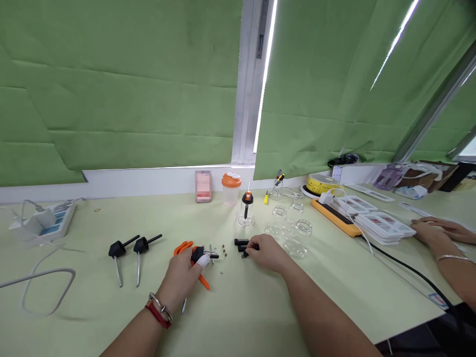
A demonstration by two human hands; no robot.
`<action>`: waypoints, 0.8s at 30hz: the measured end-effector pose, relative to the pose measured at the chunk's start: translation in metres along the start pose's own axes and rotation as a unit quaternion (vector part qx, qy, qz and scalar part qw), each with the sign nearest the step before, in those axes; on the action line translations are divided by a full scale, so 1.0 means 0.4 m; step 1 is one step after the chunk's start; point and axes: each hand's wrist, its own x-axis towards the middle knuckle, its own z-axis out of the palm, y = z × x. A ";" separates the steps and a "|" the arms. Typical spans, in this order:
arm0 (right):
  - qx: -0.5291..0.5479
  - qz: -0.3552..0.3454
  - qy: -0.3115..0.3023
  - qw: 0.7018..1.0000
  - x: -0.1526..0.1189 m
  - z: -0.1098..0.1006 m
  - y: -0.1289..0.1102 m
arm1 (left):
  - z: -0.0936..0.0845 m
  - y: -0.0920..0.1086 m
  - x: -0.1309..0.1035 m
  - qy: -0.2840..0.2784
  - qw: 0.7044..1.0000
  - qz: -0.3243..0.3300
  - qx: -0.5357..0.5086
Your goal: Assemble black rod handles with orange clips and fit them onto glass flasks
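My left hand (182,271) is closed around a black plastic fitting (198,254) with thin metal pins; a metal tube (183,306) sticks out below the hand. Beneath it on the table lie orange-handled pliers (204,282). My right hand (266,252) reaches to a small group of black ribbed cylinders (241,242), fingertips pinched at their right end; what exactly they grip is hidden. Small screws and brass-coloured bits (224,250) lie between my hands. Two black fittings with metal tubes and black rods, one left (117,249) and one right (142,245), lie to the left.
A glass jar with a black top (245,218) stands ahead, beside an orange-lidded cup (231,188). Several clear glass jars (303,228) stand right of centre. Farther right are an orange-edged power strip (336,219), stacked cards (383,229) and another person's hands (435,230). A white cable (55,271) lies left.
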 end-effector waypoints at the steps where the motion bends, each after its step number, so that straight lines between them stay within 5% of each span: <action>1: -0.002 0.003 0.006 1.000 0.001 -0.003 0.000 | -0.001 0.001 0.000 -0.002 1.000 0.001 0.004; 17: -0.019 0.058 0.056 0.997 0.008 -0.057 0.025 | 0.001 -0.003 0.002 -0.018 1.000 -0.002 0.012; 24: 0.000 0.065 0.026 0.998 0.006 -0.064 0.040 | -0.001 0.004 0.001 -0.016 1.000 -0.013 0.012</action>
